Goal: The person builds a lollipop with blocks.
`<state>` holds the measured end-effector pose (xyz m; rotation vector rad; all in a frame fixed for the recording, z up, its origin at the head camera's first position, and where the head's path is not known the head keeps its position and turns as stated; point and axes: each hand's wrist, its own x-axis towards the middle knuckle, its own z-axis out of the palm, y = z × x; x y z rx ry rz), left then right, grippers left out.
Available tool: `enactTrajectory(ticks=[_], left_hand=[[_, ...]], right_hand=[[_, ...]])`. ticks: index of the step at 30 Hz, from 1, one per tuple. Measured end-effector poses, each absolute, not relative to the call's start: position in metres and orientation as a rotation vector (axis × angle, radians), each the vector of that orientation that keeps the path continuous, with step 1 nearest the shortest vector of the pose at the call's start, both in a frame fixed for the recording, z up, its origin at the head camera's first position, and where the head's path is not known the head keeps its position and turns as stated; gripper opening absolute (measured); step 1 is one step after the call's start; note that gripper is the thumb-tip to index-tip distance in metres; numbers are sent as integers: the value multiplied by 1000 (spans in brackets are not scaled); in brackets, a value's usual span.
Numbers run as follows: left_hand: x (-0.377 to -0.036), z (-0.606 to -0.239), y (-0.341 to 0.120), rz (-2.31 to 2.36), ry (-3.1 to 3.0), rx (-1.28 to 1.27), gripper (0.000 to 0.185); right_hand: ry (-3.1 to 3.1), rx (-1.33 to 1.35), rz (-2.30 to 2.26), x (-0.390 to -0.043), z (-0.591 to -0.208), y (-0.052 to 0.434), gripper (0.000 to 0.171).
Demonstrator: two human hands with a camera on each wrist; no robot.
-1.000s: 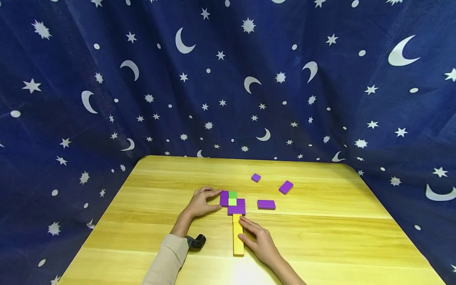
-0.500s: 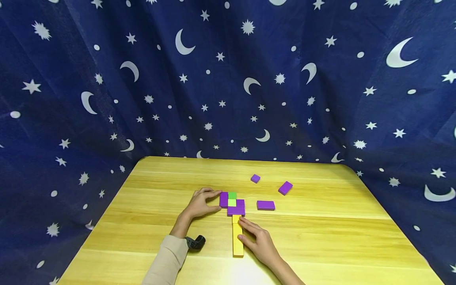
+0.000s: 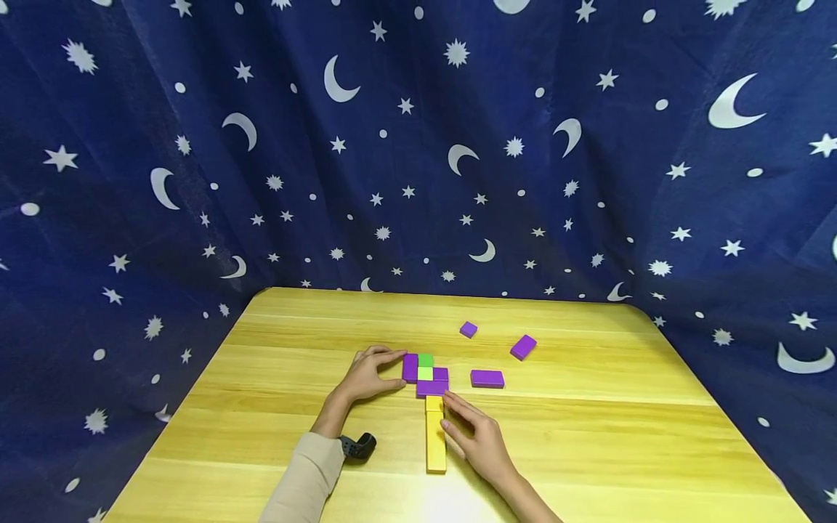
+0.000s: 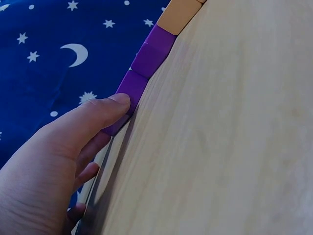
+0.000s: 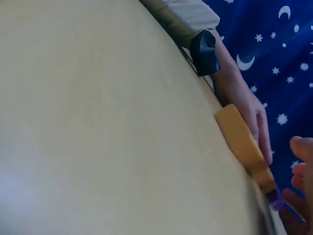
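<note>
Left hand (image 3: 368, 375) fingers curled, pressing the purple block (image 3: 410, 367) at left edge of the block cluster mid-table (image 3: 275, 378); green square (image 3: 426, 360) sits beside it. Right hand (image 3: 477, 439) fingers straight, together, resting against the long yellow block (image 3: 434, 436), touching the cluster's near side. Three loose purple blocks lie to the right.

A dark blue cloth (image 3: 418, 145) printed with white moons and stars hangs as backdrop behind and beside the hands. Under them is a pale wooden table (image 3: 588, 436) with rounded far corners, brightly lit near the front edge.
</note>
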<state>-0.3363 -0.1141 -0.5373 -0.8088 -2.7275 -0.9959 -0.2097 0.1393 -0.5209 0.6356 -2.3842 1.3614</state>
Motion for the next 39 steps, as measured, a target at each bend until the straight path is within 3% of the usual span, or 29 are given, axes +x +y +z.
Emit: enactTrajectory(ticks=[6, 13, 21, 27, 39], left_hand=[[-336, -539, -114, -1021, -2724, -825, 66], [-337, -541, -114, -1009, -2734, -805, 66], [-336, -538, -113, -999, -2744, -803, 67], [-336, -539, -113, -999, -2748, -786, 65], [-337, -541, -115, -1004, -2715, -805, 65]], right_hand=[[-2361, 570, 1341, -239, -500, 149, 34], [-2476, 422, 1271, -303, -474, 168, 36], [-2578, 249, 1288, -366, -479, 184, 41], [-2666, 109, 1239, -381, -494, 184, 42], [-2670, 114, 1088, -384, -505, 181, 32]])
